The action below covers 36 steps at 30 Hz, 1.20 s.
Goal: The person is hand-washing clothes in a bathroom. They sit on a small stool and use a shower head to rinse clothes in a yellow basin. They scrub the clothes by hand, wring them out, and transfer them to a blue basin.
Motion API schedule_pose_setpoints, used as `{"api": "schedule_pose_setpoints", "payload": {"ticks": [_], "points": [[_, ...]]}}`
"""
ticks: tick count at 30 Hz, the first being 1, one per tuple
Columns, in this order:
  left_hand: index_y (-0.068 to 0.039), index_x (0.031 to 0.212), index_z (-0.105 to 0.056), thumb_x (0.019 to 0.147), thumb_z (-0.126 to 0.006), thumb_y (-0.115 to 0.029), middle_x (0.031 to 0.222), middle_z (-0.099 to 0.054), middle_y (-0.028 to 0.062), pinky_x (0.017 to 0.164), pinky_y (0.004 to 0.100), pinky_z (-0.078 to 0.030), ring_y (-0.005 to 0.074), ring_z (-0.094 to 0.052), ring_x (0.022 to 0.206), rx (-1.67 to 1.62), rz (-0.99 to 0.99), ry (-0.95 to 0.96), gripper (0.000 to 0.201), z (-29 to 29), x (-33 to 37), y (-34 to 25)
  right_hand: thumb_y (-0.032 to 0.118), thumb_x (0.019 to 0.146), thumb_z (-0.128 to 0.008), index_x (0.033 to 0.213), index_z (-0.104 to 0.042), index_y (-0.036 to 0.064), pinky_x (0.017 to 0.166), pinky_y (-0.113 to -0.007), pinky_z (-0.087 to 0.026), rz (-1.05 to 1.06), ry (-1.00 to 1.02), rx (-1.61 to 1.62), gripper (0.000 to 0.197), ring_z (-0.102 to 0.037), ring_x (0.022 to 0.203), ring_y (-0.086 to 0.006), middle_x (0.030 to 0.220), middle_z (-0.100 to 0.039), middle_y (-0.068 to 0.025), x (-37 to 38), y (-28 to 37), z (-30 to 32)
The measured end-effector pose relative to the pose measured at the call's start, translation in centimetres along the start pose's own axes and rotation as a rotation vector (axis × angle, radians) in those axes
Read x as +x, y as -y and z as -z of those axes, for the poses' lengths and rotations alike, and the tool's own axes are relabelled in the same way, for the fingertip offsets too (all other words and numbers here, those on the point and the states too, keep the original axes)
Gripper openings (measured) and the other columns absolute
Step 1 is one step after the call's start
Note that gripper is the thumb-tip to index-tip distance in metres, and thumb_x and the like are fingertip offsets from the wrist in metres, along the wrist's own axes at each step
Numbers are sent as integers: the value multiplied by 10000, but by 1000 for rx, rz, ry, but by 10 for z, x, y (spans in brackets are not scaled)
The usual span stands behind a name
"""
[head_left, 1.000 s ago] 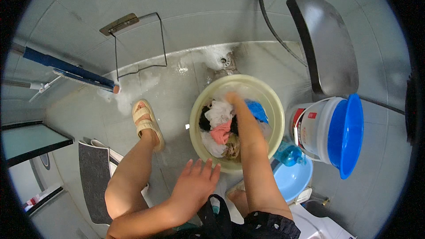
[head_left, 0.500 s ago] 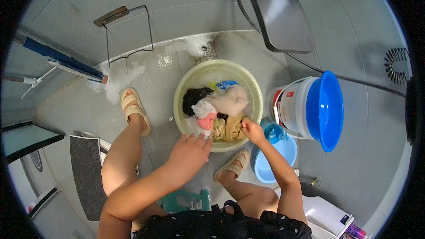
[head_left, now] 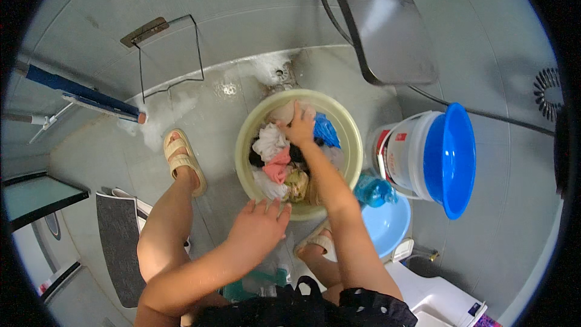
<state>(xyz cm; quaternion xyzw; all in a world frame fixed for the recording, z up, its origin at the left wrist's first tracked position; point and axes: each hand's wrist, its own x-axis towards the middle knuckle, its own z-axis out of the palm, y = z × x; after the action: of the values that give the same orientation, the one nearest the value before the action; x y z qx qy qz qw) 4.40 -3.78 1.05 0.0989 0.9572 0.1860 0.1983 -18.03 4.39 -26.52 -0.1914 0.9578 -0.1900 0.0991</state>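
A pale yellow-green basin (head_left: 357, 163) full of wet laundry stands on the floor before me. My right hand (head_left: 298, 126) reaches to its far side, fingers apart, pressing on a pale beige cloth (head_left: 282, 112). Beside that hand lies a bright blue cloth (head_left: 325, 130). Nearer are a white cloth (head_left: 270, 142), a coral-pink cloth (head_left: 277, 168), a yellowish patterned cloth (head_left: 296, 184) and some black fabric, partly covered. My left hand (head_left: 260, 225) is at the basin's near rim, fingers stretched out, holding nothing.
Right of the basin are a teal-blue bottle (head_left: 375, 191), a light blue basin (head_left: 390, 224) and a white bucket (head_left: 402, 151) with a deep blue basin (head_left: 451, 160) against it. Foam surrounds the floor drain (head_left: 280, 74). A blue mop (head_left: 85, 91) leans at left; a green stool-like thing (head_left: 242, 287) is below.
My right hand has gone from the tan cloth at the near right rim to the far side of the basin. The beige cloth has shifted away and left, uncovering more blue cloth.
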Motion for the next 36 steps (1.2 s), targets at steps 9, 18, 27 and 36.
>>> {"api": "schedule_pose_setpoints", "payload": {"ticks": [9, 18, 27, 36], "points": [[-46, 1227, -472, 800, -485, -120, 1236, -500, 165, 941, 454, -397, 318, -523, 1087, -57, 90, -17, 434, -5, -10, 9, 563, 824, -362, 1347, -357, 162, 1003, -582, -152, -98, 673, -489, 659, -362, 1257, -271, 1338, -428, -99, 51, 23, -8], [-79, 1242, -462, 743, -616, -335, 1242, -491, 143, 957, 463, -383, 311, -506, 1100, 50, 75, -9, 581, -6, -11, 6, 421, 779, -514, 1153, -537, 143, 883, -456, -404, 263, 603, -113, 466, -564, 1001, -340, 1115, -583, -158, -4, -27, 35], [-62, 1274, -425, 785, -589, -327, 1273, -460, 166, 975, 474, -359, 323, -484, 1131, -1, 54, 90, 579, -16, -6, -1, 505, 820, -407, 1193, -545, 94, 948, -437, -385, 60, 670, -227, 572, -501, 1123, -344, 1247, -504, -160, 36, -31, -34], [-52, 1254, -441, 792, -583, -318, 1264, -466, 170, 967, 476, -364, 325, -482, 1133, 34, 66, 53, 552, -10, -6, -4, 360, 820, -463, 1045, -627, 92, 835, -435, -454, -88, 587, -112, 387, -567, 1004, -342, 1085, -599, -162, 22, -43, -44]]}}
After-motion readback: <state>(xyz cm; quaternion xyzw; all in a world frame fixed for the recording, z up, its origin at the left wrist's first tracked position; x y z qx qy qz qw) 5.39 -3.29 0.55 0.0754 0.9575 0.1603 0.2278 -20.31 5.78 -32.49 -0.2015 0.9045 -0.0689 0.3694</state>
